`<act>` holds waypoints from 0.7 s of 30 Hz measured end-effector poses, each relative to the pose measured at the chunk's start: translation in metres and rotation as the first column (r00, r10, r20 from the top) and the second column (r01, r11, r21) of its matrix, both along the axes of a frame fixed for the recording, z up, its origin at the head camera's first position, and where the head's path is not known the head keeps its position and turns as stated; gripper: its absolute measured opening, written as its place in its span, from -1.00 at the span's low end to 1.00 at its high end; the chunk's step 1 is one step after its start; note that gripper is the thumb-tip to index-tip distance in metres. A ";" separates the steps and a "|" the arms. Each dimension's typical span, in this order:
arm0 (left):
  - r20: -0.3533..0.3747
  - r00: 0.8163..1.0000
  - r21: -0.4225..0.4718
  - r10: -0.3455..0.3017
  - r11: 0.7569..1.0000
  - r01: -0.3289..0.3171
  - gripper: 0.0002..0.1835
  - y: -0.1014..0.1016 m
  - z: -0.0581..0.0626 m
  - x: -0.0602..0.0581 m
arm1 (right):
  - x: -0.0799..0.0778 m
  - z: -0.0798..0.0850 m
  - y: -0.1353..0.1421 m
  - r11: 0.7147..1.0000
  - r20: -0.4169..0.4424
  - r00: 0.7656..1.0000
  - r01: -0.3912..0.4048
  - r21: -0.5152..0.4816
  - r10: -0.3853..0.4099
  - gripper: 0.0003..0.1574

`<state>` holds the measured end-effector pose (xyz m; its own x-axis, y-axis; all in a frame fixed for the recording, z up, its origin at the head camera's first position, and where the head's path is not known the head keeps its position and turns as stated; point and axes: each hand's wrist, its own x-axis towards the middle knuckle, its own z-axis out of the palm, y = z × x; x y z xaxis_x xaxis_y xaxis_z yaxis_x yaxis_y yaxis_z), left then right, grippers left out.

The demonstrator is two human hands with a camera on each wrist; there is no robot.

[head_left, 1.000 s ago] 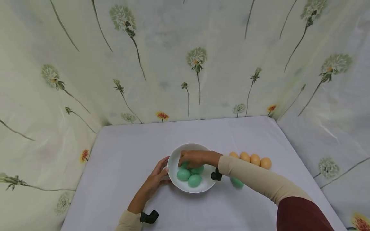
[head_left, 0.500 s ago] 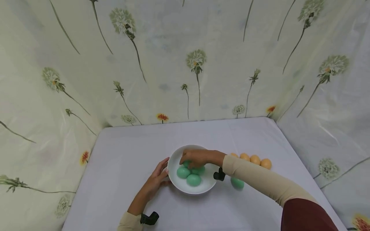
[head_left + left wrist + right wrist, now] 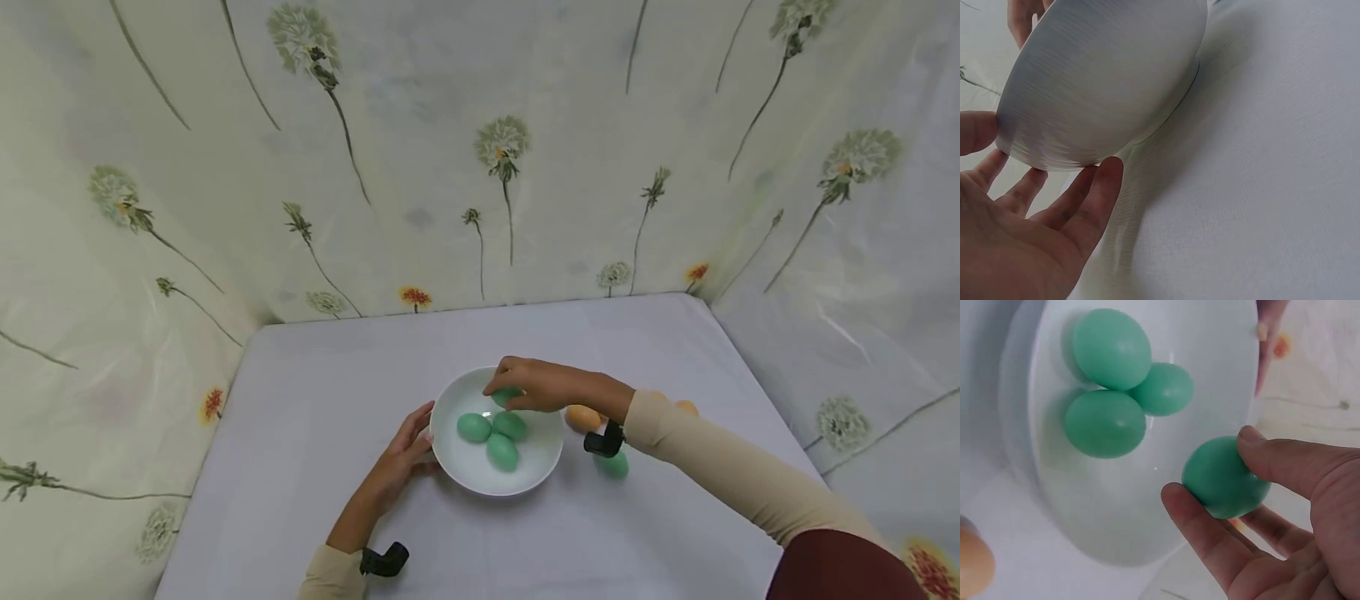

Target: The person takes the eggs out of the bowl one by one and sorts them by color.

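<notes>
A white bowl (image 3: pixel 540 467) stands on the table with three green eggs (image 3: pixel 502 452) grouped inside it. Above its far right part, my right hand (image 3: pixel 543 383) pinches another green egg (image 3: pixel 1225 478) between thumb and fingers, clear of the three. My left hand (image 3: pixel 397 462) holds the bowl at its left side; in the left wrist view its spread fingertips (image 3: pixel 1107 178) lie against the outer wall near the rim.
To the right of the bowl lie a green egg (image 3: pixel 613 465) and several orange eggs (image 3: pixel 583 418), partly hidden by my right arm. A white cloth covers the table (image 3: pixel 337 375); flowered curtain (image 3: pixel 420 167) encloses its back and sides.
My right hand has lifted a green egg off the group in the bowl and moved right and away from me. My left hand has stayed at the bowl.
</notes>
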<state>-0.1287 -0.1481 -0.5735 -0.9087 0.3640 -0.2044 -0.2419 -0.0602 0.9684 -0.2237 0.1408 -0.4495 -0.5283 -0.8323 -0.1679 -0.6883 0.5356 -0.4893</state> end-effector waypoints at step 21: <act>0.009 1.000 -0.011 0.012 1.000 -0.012 -0.42 0.002 -0.001 0.001 | 0.036 0.012 0.101 0.942 0.099 0.941 0.331 -0.051 -0.325 -0.48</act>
<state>-0.1279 -0.1456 -0.5740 -0.9111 0.3509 -0.2163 -0.2496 -0.0521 0.9669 -0.1876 0.2414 -0.4372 -0.7592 -0.6263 -0.1769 -0.4329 0.6890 -0.5813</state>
